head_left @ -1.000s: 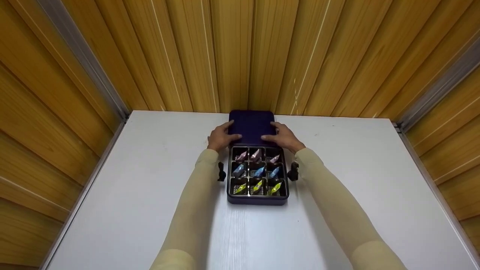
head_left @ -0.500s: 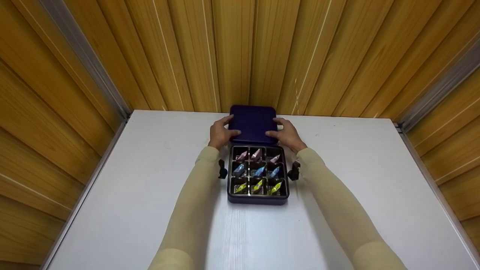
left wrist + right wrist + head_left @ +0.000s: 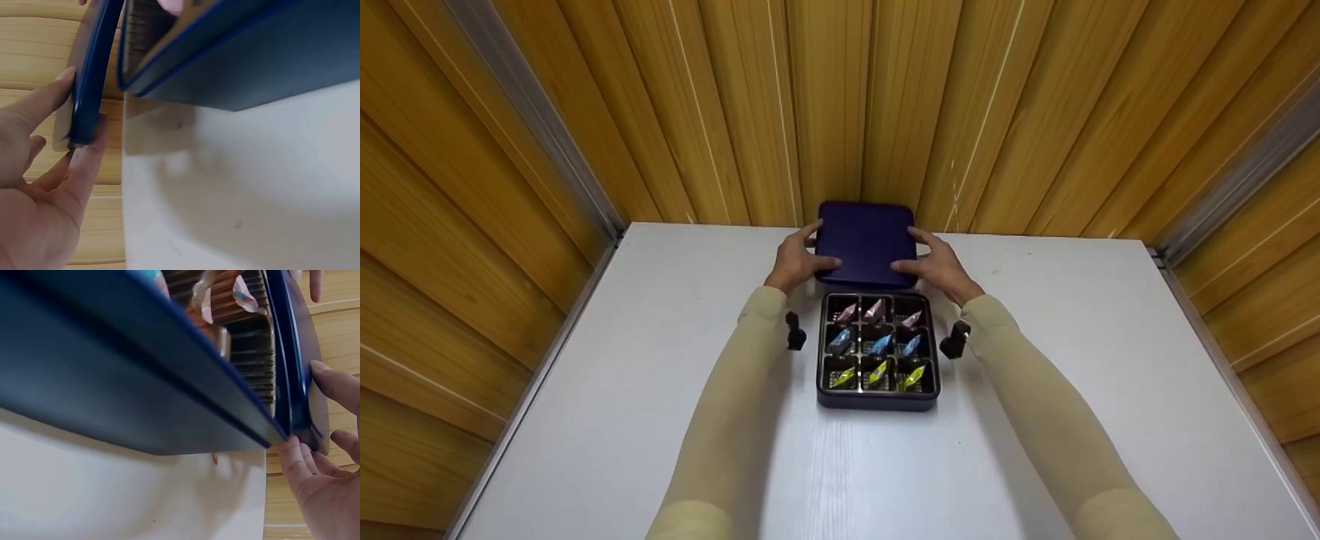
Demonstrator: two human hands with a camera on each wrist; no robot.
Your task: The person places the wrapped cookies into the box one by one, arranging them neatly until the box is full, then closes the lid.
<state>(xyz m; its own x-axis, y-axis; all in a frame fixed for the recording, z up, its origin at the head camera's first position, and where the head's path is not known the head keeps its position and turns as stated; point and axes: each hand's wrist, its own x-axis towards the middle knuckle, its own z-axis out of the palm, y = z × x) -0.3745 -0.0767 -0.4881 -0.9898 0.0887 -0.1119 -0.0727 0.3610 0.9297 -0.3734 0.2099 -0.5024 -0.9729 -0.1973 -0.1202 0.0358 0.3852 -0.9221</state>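
Observation:
A dark blue box lid (image 3: 866, 244) is held behind the box at the table's far edge. My left hand (image 3: 795, 262) grips its left side, thumb on the top face and fingers under the rim. The right hand (image 3: 943, 268) holds the opposite side in the same way. Both wrist views show the lid (image 3: 90, 73) off the table, beside the box's rear wall. The uncovered dark blue box (image 3: 877, 402) stands just in front of the hands. Its divided insert holds foil-wrapped candies: a pink row at the back, blue candies (image 3: 880, 343) in the middle, yellow-green candies (image 3: 877, 373) in front.
The box stands on a white table (image 3: 630, 375). Wood-patterned panels (image 3: 840, 105) rise right behind the lid and along both sides, with metal posts at the corners. A small black device (image 3: 956, 340) is strapped at each wrist, beside the box.
Both hands have lifted the lid upward and slightly back, so a gap shows between it and the box. The box and candies have stayed in place.

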